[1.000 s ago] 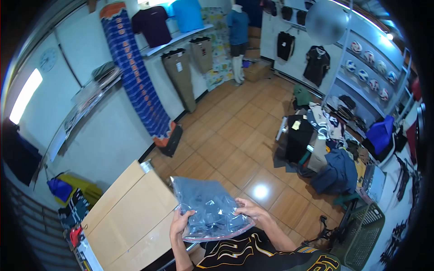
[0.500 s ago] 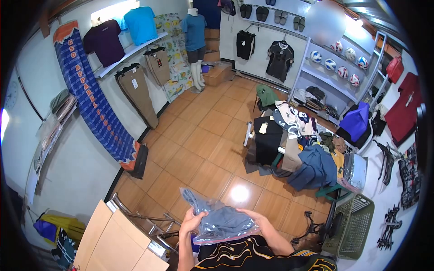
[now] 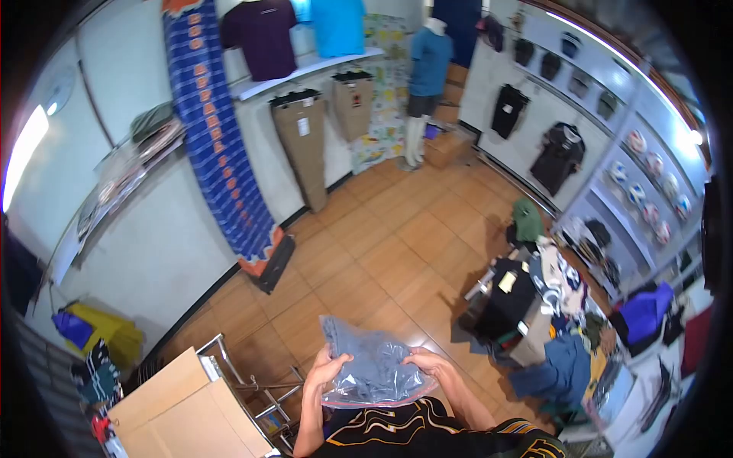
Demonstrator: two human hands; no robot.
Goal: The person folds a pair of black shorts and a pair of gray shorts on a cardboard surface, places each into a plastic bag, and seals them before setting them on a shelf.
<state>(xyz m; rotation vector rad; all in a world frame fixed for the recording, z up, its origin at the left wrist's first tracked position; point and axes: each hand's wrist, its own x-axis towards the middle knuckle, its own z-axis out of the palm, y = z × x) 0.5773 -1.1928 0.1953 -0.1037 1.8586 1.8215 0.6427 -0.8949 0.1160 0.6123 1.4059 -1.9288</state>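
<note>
A clear plastic bag with a folded grey-blue garment [image 3: 374,366] inside is held low in front of my body. Along its near edge runs a red seal strip. My left hand [image 3: 327,368] grips the bag's left side, thumb on top. On the right side, my right hand [image 3: 429,362] is closed on the bag too, its thumb over the plastic. The fingers under the bag are hidden. Just below it shows my black shirt [image 3: 389,427] with gold lines.
A cardboard sheet [image 3: 191,412] lies by a metal frame [image 3: 259,397] at lower left. Clothes are heaped on a table at right, including a blue garment [image 3: 561,370]. A tall blue banner [image 3: 217,137] leans at the left wall near hanging trousers [image 3: 300,145]. A mannequin [image 3: 430,69] stands behind.
My view has turned left, so the room appears shifted right. My right hand has moved inward on the bag, which now lies flatter between both hands.
</note>
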